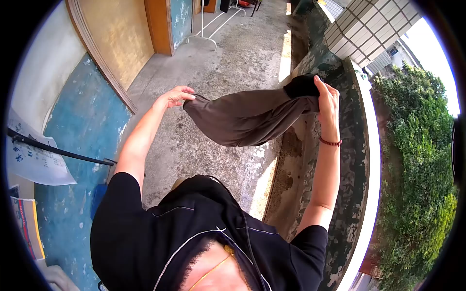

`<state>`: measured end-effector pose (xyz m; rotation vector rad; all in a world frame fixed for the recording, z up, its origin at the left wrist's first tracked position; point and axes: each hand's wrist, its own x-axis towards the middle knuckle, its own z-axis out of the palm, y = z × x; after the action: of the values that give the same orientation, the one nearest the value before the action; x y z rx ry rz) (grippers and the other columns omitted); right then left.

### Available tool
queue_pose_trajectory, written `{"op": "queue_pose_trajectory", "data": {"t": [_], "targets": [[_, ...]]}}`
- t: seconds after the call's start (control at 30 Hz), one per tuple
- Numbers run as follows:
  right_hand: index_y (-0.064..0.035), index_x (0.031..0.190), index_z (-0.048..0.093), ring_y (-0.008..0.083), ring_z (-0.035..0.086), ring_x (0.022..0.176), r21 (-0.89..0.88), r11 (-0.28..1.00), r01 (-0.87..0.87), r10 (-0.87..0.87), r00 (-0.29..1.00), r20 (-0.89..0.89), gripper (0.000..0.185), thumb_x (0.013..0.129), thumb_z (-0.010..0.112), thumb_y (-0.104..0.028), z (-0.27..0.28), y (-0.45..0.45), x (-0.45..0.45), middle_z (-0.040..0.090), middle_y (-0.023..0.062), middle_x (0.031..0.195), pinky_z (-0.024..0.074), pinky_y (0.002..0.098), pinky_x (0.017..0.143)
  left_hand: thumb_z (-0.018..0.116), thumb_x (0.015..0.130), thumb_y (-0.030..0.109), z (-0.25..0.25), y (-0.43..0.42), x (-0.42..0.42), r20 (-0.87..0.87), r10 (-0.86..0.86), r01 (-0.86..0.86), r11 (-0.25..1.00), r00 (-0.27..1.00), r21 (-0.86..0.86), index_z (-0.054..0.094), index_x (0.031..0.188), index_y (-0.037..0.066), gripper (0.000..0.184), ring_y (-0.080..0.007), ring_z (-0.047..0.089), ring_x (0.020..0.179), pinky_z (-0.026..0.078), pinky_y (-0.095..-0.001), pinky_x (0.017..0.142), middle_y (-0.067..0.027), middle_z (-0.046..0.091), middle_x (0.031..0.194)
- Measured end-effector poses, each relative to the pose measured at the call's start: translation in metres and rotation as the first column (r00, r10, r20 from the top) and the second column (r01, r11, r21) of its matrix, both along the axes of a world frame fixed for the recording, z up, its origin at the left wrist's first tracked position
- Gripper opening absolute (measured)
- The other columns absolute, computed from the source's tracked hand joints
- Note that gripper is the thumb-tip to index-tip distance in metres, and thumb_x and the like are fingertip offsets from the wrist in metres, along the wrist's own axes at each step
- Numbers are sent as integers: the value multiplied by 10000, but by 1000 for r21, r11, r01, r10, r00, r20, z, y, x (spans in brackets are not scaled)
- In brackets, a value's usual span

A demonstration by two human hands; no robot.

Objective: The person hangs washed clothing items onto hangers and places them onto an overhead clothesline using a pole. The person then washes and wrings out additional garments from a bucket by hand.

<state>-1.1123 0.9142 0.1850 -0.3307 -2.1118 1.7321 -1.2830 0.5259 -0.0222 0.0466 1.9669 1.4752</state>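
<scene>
A brown-grey cloth garment (242, 116) hangs stretched in the air in front of my chest, sagging in folds at its middle. My left hand (175, 96) pinches its left corner between thumb and fingers. At the other end, my right hand (329, 99) is closed on the bunched cloth, beside a black part (301, 86) of it. A dark red bead bracelet (331, 142) circles my right wrist. Whether the garment is a top or trousers cannot be told from its folds.
A low wall with a pale ledge (371, 160) runs along my right, with green bushes (420, 145) beyond. On the left are a blue-painted wall (80, 126), a door (114, 39) and a black rod (63, 149). A white metal rack (206, 36) stands ahead on the concrete floor (170, 150).
</scene>
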Motion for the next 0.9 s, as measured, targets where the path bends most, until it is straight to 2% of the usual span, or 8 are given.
{"op": "queue_pose_trajectory", "data": {"t": [0.1,0.23,0.3,0.43,0.5,0.67,0.8,0.9], "targets": [[78,892,615,167,612,719,-231,970,-73,69,997,-25,279,819,562,-186,-2,-8,-69,637,118,836,476,246,622,697,705,287,48,82,-16,-287,-14,92,961,958,260,519,1094,92,470,-123,492,968,354,-273,770,-32,543,1044],[65,833,626,79,474,527,45,996,-83,77,988,136,331,822,560,-258,-11,-10,-150,558,25,612,375,239,488,607,801,256,85,197,-18,-719,-53,298,929,693,218,524,1070,-4,383,-157,521,926,422,-291,808,-62,569,998],[30,547,494,65,310,467,218,972,-83,68,995,76,437,810,546,-316,-6,-12,-179,350,-18,451,254,263,428,586,818,254,90,227,-58,-669,-113,307,935,734,179,544,1048,-3,348,-144,525,895,427,-278,788,-50,583,960],[60,628,538,242,386,449,730,680,69,-70,997,-30,492,814,534,-395,-6,46,-249,462,200,511,390,350,516,520,864,240,105,234,-153,-591,-189,452,827,784,336,600,951,15,254,-82,518,782,425,-232,712,0,602,823],[55,671,573,179,455,461,787,613,69,-167,985,44,487,804,550,-413,5,74,-281,448,179,496,401,321,517,488,881,226,119,236,-208,-620,-221,523,772,753,361,599,849,15,241,-42,480,711,404,-213,643,23,567,764],[28,756,638,38,503,571,168,984,-63,41,991,130,328,779,641,-299,31,104,-360,591,-8,675,391,189,513,463,885,198,158,257,-329,-811,-374,715,695,449,75,517,720,-17,277,-85,434,675,382,-265,655,-14,503,695],[-74,702,591,56,549,596,-179,977,-118,114,993,-32,140,795,618,-175,46,121,-418,585,-21,671,420,184,526,473,875,169,176,267,-407,-843,-407,751,660,352,-5,565,776,-34,244,-89,484,733,396,-250,709,-28,557,750],[-79,706,589,48,545,599,-279,950,-142,138,990,-33,130,791,622,-172,46,134,-466,586,-24,676,414,182,522,507,852,144,188,269,-453,-718,-312,668,690,622,278,617,913,-30,214,-77,531,806,413,-220,748,-34,617,854]]}}
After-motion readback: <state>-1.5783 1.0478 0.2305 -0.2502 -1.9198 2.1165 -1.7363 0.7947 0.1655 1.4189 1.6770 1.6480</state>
